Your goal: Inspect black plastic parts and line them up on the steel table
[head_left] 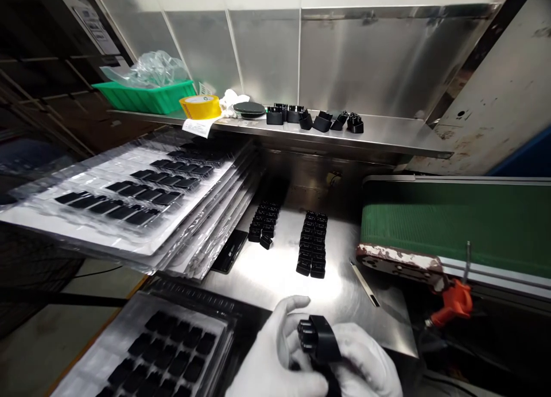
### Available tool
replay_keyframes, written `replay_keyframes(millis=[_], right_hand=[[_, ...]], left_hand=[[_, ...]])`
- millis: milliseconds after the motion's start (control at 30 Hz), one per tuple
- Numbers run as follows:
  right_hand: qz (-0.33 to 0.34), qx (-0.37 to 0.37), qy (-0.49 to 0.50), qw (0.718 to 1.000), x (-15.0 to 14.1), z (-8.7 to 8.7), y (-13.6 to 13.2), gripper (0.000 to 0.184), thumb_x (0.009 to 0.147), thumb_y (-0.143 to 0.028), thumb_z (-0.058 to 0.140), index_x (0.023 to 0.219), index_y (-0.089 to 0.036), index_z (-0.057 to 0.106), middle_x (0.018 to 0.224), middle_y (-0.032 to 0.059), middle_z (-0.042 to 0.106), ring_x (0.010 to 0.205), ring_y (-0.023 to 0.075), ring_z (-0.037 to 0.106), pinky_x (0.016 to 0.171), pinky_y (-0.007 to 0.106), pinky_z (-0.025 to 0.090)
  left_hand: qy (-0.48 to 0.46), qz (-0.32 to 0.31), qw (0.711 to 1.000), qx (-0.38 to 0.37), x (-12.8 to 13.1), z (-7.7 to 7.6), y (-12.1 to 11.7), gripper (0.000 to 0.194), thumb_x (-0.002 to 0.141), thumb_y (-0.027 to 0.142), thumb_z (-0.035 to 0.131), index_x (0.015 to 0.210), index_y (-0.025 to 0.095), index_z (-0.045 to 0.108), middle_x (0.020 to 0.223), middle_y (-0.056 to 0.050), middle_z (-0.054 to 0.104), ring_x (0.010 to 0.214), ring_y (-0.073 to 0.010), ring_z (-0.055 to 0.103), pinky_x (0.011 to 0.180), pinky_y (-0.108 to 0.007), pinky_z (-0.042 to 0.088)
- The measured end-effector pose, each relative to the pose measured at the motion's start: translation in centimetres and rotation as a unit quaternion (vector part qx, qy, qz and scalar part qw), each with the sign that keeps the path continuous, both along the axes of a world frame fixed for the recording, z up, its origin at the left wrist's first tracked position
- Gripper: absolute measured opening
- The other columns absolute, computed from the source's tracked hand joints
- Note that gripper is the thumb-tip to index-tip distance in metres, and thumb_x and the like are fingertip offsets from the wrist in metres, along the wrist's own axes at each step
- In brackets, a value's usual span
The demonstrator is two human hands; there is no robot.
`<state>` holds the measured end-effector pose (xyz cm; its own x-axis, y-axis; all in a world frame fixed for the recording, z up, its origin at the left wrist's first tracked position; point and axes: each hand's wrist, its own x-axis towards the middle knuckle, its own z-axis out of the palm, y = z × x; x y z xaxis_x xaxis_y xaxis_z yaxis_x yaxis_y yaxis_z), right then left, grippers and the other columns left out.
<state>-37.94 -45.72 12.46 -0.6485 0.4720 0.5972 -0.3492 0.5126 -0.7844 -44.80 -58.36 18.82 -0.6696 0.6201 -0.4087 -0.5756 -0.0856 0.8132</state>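
Both hands wear white gloves and are together at the bottom of the head view. My right hand (pixel 365 359) is closed on a black plastic part (pixel 325 339), a small curved block with rounded prongs on its left side. My left hand (pixel 279 351) curls round the same part from the left, its index finger raised and its thumb low. More black plastic shows below, between the hands; whether it is a second part I cannot tell. Ahead on the metal table (pixel 275 276) stand similar black parts in a right-hand block (pixel 312 245) and a left-hand block (pixel 263 222).
A stack of plastic-covered trays (pixel 129 236) rises at left, above another tray of black parts (pixel 206 322). A cutter knife (pixel 364 283) lies near the green conveyor (pixel 465 225). An orange air gun (pixel 451 305) hangs there. The shelf (pixel 387 136) holds tape (pixel 200 107) and a green bin (pixel 142 97).
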Motion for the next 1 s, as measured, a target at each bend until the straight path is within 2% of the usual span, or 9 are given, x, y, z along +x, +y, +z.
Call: replay_keyframes(millis=[100, 300, 467, 567, 767, 900, 1000], right_hand=[[0.048, -0.022, -0.010, 0.999, 0.3, 0.1, 0.3, 0.004, 0.087, -0.021, 0.068, 0.087, -0.022, 0.072, 0.081, 0.0033, 0.067, 0.075, 0.0206, 0.065, 0.065, 0.030, 0.051], [0.077, -0.018, -0.018, 0.997, 0.7, 0.0, 0.6, 0.006, 0.085, -0.017, 0.069, 0.088, -0.022, 0.069, 0.084, 0.0023, 0.066, 0.076, 0.0198, 0.064, 0.066, 0.031, 0.049], [0.060, 0.047, -0.017, 0.997, 0.7, 0.8, 0.8, 0.006, 0.089, -0.016, 0.065, 0.092, -0.021, 0.065, 0.085, 0.0033, 0.064, 0.078, 0.0192, 0.064, 0.063, 0.030, 0.048], [0.090, 0.083, 0.004, 0.992, 0.4, 0.4, 1.5, 0.016, 0.085, -0.009, 0.066, 0.096, -0.020, 0.063, 0.086, 0.0032, 0.064, 0.077, 0.0173, 0.065, 0.063, 0.028, 0.053], [0.144, 0.108, -0.003, 0.984, 0.0, -1.0, 2.0, 0.026, 0.082, -0.003, 0.065, 0.102, -0.020, 0.061, 0.089, 0.0043, 0.066, 0.080, 0.0172, 0.066, 0.065, 0.028, 0.057], [0.155, 0.109, -0.009, 0.982, -0.4, -1.3, 0.8, 0.024, 0.082, -0.004, 0.065, 0.101, -0.019, 0.061, 0.087, 0.0049, 0.065, 0.076, 0.0175, 0.065, 0.061, 0.029, 0.056], [0.145, 0.149, -0.010, 0.978, -0.8, -1.4, -0.4, 0.019, 0.083, -0.007, 0.065, 0.098, -0.018, 0.063, 0.085, 0.0056, 0.066, 0.076, 0.0186, 0.065, 0.060, 0.030, 0.056]], left_hand=[[-0.013, 0.007, 1.000, -0.011, 0.1, 0.2, 0.2, 0.077, 0.052, 0.001, 0.062, 0.122, 0.020, 0.034, 0.099, -0.004, 0.060, 0.076, -0.0137, 0.056, 0.061, -0.022, 0.034], [-0.023, 0.010, 1.000, -0.012, 0.1, 0.2, 0.2, 0.078, 0.053, 0.002, 0.066, 0.123, 0.020, 0.036, 0.099, -0.004, 0.060, 0.068, -0.0095, 0.049, 0.059, -0.022, 0.033], [-0.028, 0.006, 1.000, 0.009, -0.1, -0.2, 0.1, 0.073, 0.057, 0.006, 0.067, 0.122, 0.019, 0.037, 0.102, -0.005, 0.061, 0.065, -0.0087, 0.051, 0.056, -0.022, 0.032], [-0.024, 0.007, 1.000, 0.004, -0.3, -0.8, 0.0, 0.071, 0.059, 0.007, 0.069, 0.122, 0.020, 0.038, 0.099, -0.004, 0.060, 0.063, -0.0080, 0.049, 0.055, -0.022, 0.031], [-0.026, 0.016, 1.000, 0.006, -0.2, -1.0, -0.6, 0.067, 0.063, 0.015, 0.075, 0.120, 0.016, 0.040, 0.089, -0.004, 0.059, 0.065, -0.0122, 0.053, 0.060, -0.024, 0.037], [-0.034, 0.039, 0.999, 0.012, -0.3, -0.7, -2.1, 0.064, 0.066, 0.017, 0.074, 0.121, 0.015, 0.041, 0.093, -0.007, 0.060, 0.071, -0.0150, 0.054, 0.064, -0.026, 0.041], [-0.054, 0.037, 0.998, 0.011, -0.7, -0.6, -3.8, 0.067, 0.062, 0.016, 0.075, 0.121, 0.016, 0.044, 0.101, -0.009, 0.061, 0.081, -0.0194, 0.057, 0.067, -0.028, 0.044]])
